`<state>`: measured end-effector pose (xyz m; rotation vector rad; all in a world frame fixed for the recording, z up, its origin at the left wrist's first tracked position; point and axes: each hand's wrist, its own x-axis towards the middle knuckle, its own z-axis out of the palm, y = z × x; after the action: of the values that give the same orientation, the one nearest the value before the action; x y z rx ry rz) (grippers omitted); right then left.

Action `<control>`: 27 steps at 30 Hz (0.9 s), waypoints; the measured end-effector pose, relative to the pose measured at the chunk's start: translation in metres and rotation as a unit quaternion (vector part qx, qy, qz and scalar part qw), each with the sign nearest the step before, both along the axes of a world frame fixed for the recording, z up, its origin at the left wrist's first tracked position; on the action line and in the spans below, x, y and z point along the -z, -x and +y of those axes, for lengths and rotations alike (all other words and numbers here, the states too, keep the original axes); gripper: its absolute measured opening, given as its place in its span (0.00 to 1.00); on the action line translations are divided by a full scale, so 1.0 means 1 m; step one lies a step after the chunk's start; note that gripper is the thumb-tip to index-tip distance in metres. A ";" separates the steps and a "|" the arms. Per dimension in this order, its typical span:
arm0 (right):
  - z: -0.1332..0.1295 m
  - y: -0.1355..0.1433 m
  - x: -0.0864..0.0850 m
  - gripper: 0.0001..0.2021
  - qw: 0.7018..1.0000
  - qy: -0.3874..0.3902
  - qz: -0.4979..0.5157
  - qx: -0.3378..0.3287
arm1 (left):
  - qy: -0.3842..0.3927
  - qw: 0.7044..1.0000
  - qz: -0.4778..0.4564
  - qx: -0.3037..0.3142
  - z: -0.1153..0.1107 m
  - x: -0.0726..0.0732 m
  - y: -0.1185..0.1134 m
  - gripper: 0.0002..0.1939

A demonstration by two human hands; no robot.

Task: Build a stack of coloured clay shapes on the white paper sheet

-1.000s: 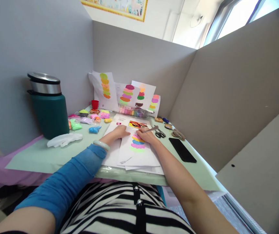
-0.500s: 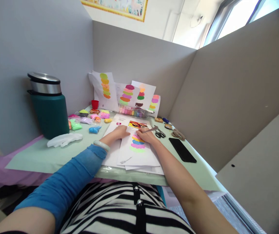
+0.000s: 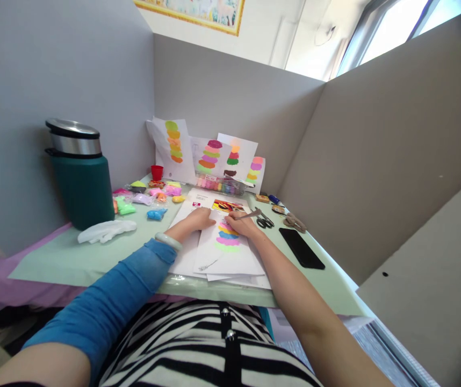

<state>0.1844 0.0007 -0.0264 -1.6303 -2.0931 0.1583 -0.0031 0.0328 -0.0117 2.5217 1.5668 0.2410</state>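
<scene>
My right hand (image 3: 242, 223) is closed around a slim grey pen-like tool (image 3: 250, 215) whose rear end flares toward the scissors. Its tip, hidden by the fingers, points down at the top of a white sheet of paper (image 3: 210, 252). Stacked pink, yellow, blue, violet and pale green patches (image 3: 228, 235) colour that sheet, with small dark marks above them and a grey scribble near its lower left. My left hand (image 3: 199, 219) is at the sheet's upper left edge, thumb on the paper and fingers curled. More white paper lies beneath.
Left are a green flask (image 3: 83, 185), a white crumpled glove-like piece (image 3: 107, 231) and several bagged clay lumps (image 3: 157, 214). Coloured sheets (image 3: 210, 156) lean at the back behind a clear pack (image 3: 220, 184). Right lie scissors (image 3: 265, 219) and a black phone (image 3: 301, 248). Grey partitions (image 3: 230, 86) enclose the table.
Almost nothing differs. Both hands stay in place, and the tool's flared end has shifted only very slightly.
</scene>
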 end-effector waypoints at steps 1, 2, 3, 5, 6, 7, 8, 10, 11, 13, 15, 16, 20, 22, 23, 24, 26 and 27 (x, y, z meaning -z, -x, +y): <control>0.000 0.000 0.000 0.14 1.000 0.001 0.000 -0.001 | -0.010 1.000 0.012 0.008 0.000 0.000 0.000 0.23; 0.000 0.000 0.000 0.14 1.000 0.001 -0.001 -0.001 | -0.020 0.999 0.024 0.016 0.000 0.000 0.000 0.23; -0.001 0.000 -0.001 0.14 1.000 0.000 -0.002 -0.003 | -0.027 0.999 0.034 0.023 0.000 -0.001 0.000 0.23; -0.001 0.000 -0.001 0.14 1.000 -0.002 -0.003 -0.004 | -0.029 0.999 0.038 0.026 0.000 -0.001 0.000 0.23; -0.002 0.000 -0.002 0.14 1.000 -0.002 -0.004 -0.004 | -0.029 0.999 0.037 0.027 0.000 -0.001 0.000 0.23; -0.002 0.000 -0.002 0.14 1.000 -0.003 -0.005 -0.005 | -0.030 0.999 0.034 0.029 0.000 -0.001 0.000 0.24; -0.002 0.000 -0.002 0.14 1.000 -0.003 -0.006 -0.005 | -0.031 0.999 0.032 0.031 0.000 -0.001 0.001 0.24; -0.002 0.000 -0.002 0.14 1.000 -0.004 -0.010 -0.006 | -0.033 0.999 0.029 0.032 0.001 0.000 0.001 0.24; -0.001 0.000 -0.001 0.14 1.000 -0.006 -0.011 -0.006 | -0.033 0.999 0.030 0.031 0.001 0.000 0.001 0.24; -0.001 0.000 -0.001 0.14 1.000 -0.008 -0.014 -0.007 | -0.034 0.998 0.035 0.029 0.002 0.001 0.001 0.24; -0.001 0.000 -0.001 0.14 1.000 -0.009 -0.014 -0.008 | -0.036 0.998 0.042 0.028 0.002 0.001 0.000 0.24; -0.001 0.000 -0.001 0.14 1.000 -0.008 -0.013 -0.007 | -0.037 0.998 0.044 0.028 0.002 0.001 0.000 0.24; -0.002 0.000 -0.002 0.14 1.000 -0.003 -0.005 -0.004 | -0.036 0.998 0.043 0.027 0.000 -0.001 0.000 0.24; -0.001 0.000 -0.001 0.14 1.000 -0.003 -0.002 -0.005 | -0.033 0.998 0.036 0.028 -0.002 -0.002 0.000 0.24; -0.001 0.000 -0.001 0.14 1.000 -0.003 -0.001 -0.005 | -0.030 0.999 0.032 0.028 -0.002 -0.003 0.000 0.24; -0.001 0.000 -0.001 0.14 1.000 -0.001 0.000 -0.004 | -0.027 0.999 0.028 0.027 -0.003 -0.004 0.000 0.24; -0.001 -0.001 0.000 0.15 1.000 0.002 0.000 -0.003 | -0.019 0.999 0.020 0.022 -0.004 -0.005 0.001 0.24; -0.001 -0.001 0.000 0.15 1.000 0.004 -0.001 -0.002 | -0.014 1.000 0.015 0.018 -0.004 -0.006 0.001 0.24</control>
<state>0.1850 0.0000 -0.0261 -1.6313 -2.1008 0.1663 -0.0039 0.0290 -0.0060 2.5848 1.5369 0.2226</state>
